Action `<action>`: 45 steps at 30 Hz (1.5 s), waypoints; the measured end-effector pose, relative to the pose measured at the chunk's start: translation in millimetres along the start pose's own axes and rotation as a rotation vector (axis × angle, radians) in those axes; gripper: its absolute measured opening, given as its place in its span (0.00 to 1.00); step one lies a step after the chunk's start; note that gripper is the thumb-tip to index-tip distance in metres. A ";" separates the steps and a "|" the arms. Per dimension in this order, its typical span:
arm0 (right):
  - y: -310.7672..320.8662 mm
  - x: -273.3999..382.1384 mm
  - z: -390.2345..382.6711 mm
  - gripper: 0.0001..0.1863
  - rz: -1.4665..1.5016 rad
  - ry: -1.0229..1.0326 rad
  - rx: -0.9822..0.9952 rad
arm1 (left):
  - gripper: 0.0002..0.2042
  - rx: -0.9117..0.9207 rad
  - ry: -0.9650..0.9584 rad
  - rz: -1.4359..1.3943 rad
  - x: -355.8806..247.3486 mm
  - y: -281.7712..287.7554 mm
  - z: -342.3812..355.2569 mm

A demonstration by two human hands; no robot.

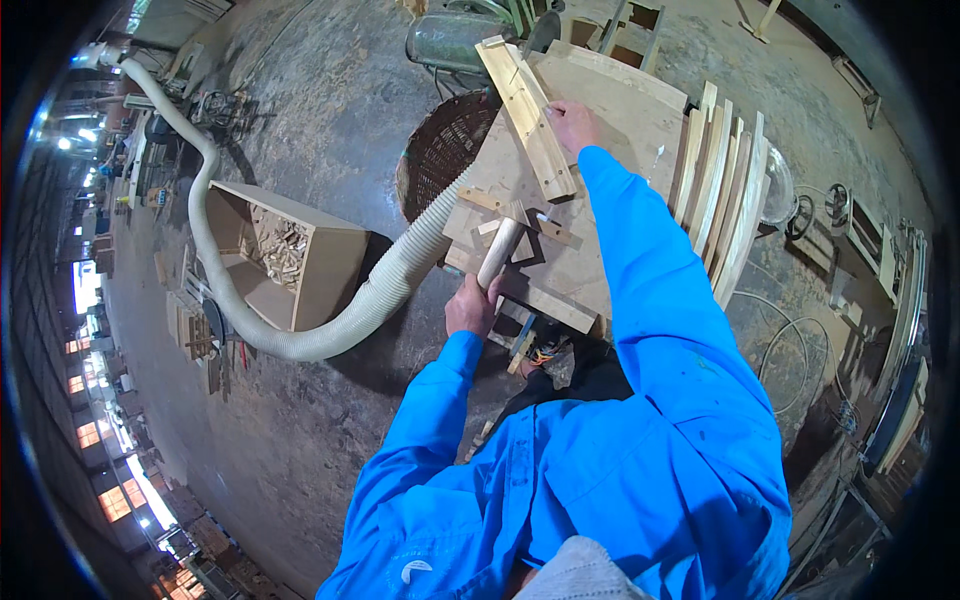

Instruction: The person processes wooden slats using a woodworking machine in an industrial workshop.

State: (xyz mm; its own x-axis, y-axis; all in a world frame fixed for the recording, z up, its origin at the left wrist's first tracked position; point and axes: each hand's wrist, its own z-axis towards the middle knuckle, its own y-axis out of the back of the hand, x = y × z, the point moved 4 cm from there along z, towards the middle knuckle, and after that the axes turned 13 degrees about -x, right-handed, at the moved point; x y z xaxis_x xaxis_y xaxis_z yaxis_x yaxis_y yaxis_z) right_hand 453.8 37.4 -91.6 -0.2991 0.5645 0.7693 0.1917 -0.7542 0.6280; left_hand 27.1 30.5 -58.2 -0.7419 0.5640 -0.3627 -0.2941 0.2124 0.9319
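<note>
My left hand [470, 308] grips a pale wooden rod [498, 248], which lies slanted over a small wooden fixture [556, 231] with dark openings on the worktable [635, 135]. My right hand [574, 128] is at the edge of a long pale board [520, 105] with holes along it, fingers curled; what they hold, if anything, is too small to make out. The board lies slanting across the back left of the worktable, above the rod.
Several curved strips [718, 190] line the table's right side. A ribbed white hose [300, 340] runs left from the table, past a wicker basket [440, 140] and an open box [315, 275] of offcuts. A metal tank [445, 40] stands behind; loose cable [790, 325] lies at right.
</note>
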 end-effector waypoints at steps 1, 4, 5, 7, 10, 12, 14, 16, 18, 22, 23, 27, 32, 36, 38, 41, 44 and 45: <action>1.6 -1.6 2.2 0.16 -0.010 0.014 -0.010 | 0.25 -0.009 -0.004 -0.007 -1.7 -1.7 0.9; 2.5 2.2 2.6 0.16 -0.020 0.062 -0.052 | 0.26 -0.018 0.005 -0.011 0.9 -4.9 1.4; 3.3 5.1 1.6 0.15 -0.028 0.092 -0.084 | 0.26 -0.013 0.016 -0.014 3.2 -5.6 0.0; 9.1 1.0 6.9 0.15 -0.088 0.083 -0.108 | 0.26 0.005 0.022 -0.011 0.0 -5.1 0.4; 27.2 -13.1 9.9 0.15 -0.132 0.056 -0.173 | 0.27 0.026 0.019 -0.026 -8.2 -5.2 2.5; 40.5 -15.0 5.6 0.16 -0.109 0.039 -0.207 | 0.27 0.027 0.003 -0.038 -10.9 -3.9 3.1; 36.4 8.3 -24.8 0.20 -0.011 0.067 -0.147 | 0.27 0.027 0.039 -0.004 3.5 3.4 -0.1; 45.7 13.7 -45.6 0.21 -0.006 0.100 -0.161 | 0.28 0.028 0.045 0.005 2.2 7.5 -0.5; 55.5 10.1 -56.1 0.22 0.011 0.097 -0.124 | 0.27 0.002 0.020 -0.012 -3.8 10.7 -2.3; 62.7 12.5 -69.5 0.19 0.056 0.112 -0.143 | 0.27 -0.003 0.006 -0.019 -8.7 17.6 -2.8; 62.2 16.1 -71.5 0.16 0.045 0.129 -0.157 | 0.26 -0.008 0.008 -0.016 -7.9 19.9 -3.1; 55.9 20.2 -58.3 0.12 -0.050 0.209 -0.145 | 0.26 -0.014 -0.019 0.011 -4.4 17.1 -2.9; 31.7 19.0 -25.6 0.15 -0.008 0.105 -0.024 | 0.26 0.032 0.018 0.026 -4.2 19.1 -3.5; 17.6 14.9 -8.4 0.13 0.019 0.096 -0.051 | 0.26 0.001 0.007 0.006 -10.0 20.4 -3.4; 10.3 16.4 -6.4 0.13 0.024 0.092 -0.057 | 0.26 -0.009 0.012 -0.002 -7.5 20.4 -3.4; 9.5 9.0 3.8 0.13 0.027 0.090 -0.083 | 0.25 -0.019 -0.012 -0.026 -9.9 15.8 -2.5; 6.4 12.0 1.6 0.13 0.033 0.085 -0.074 | 0.25 -0.036 -0.022 -0.025 -8.2 15.0 -2.5; 5.1 15.0 0.0 0.13 0.031 0.077 -0.062 | 0.25 -0.050 -0.021 -0.019 -6.9 15.4 -2.9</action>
State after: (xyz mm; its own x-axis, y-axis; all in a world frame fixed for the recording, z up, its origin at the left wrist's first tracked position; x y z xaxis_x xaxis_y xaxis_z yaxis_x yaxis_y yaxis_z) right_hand 450.2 42.0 -76.8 -0.3655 0.5148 0.7755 0.1449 -0.7915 0.5937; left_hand 25.9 27.5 -41.3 -0.7232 0.5768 -0.3798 -0.3383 0.1836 0.9229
